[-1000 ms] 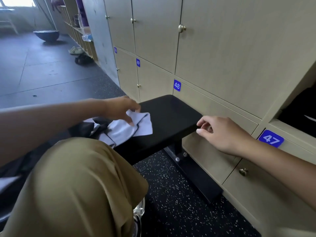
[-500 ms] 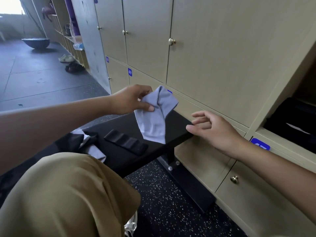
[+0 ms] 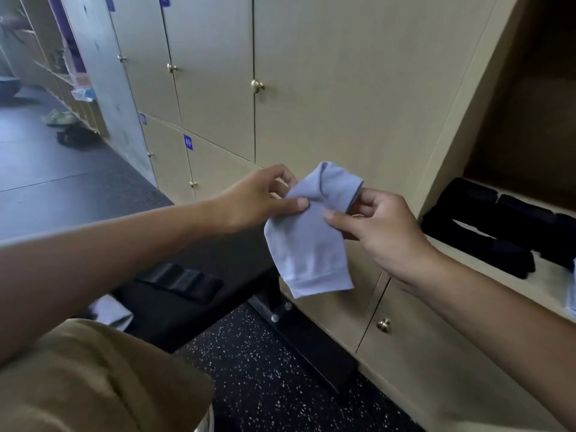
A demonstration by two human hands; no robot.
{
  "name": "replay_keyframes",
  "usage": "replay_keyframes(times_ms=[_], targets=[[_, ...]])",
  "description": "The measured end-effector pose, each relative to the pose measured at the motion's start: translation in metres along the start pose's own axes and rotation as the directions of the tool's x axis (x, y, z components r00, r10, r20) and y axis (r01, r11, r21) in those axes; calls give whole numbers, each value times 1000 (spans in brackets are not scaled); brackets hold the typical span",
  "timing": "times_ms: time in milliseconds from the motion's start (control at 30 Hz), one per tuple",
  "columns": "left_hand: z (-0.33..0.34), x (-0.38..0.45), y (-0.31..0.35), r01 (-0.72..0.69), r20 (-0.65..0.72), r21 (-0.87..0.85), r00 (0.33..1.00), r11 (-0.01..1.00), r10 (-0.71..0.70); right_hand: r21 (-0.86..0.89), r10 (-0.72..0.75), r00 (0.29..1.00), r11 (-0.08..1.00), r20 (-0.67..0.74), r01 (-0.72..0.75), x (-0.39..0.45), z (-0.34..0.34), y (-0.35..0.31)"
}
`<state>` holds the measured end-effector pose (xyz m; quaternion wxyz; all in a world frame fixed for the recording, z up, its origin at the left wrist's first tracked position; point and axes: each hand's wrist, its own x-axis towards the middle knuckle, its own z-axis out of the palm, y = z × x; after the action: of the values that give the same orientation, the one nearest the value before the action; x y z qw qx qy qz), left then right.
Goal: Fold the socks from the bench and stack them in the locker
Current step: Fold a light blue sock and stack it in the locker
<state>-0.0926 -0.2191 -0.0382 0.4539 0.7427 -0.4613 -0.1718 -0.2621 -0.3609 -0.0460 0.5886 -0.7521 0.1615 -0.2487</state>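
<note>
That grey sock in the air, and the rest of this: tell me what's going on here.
A person sitting at a black bench holds a light grey sock up in front of the lockers. The left hand pinches its upper left edge and the right hand pinches the upper right, so it hangs unfolded, cuff down. A black sock and another light sock lie on the bench. Dark folded socks already sit in the open locker.

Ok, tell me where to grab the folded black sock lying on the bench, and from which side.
Take the folded black sock across its narrow width, near the middle, coming straight down from above. It lies flat on the bench as a long strip, so the fingers can pinch both long edges. Both the left hand and right hand currently pinch the light blue sock.
</note>
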Motion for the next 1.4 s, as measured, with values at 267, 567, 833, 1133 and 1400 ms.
replay_keyframes(times_ms=[267,567,833,1133,1400], targets=[[36,-11,7,-94,-90,151,990,984,108,284,240,968,935,-72,-211,-22,-50,-1],[88,-24,43,-359,280,282,918,890,281,527,343,932,817,-115,-236,-35,-79,0],[124,-10,42,-438,290,352,891,827,348,591,340,923,788,-182,-174,-36,-80,-6],[125,-3,42,-246,157,-87,954,965,257,353,323,880,915,-348,-196,-38,-100,1],[108,12,32,220,78,-375,975,901,-206,-213,123,904,951,-409,-225,-49,-123,3]])
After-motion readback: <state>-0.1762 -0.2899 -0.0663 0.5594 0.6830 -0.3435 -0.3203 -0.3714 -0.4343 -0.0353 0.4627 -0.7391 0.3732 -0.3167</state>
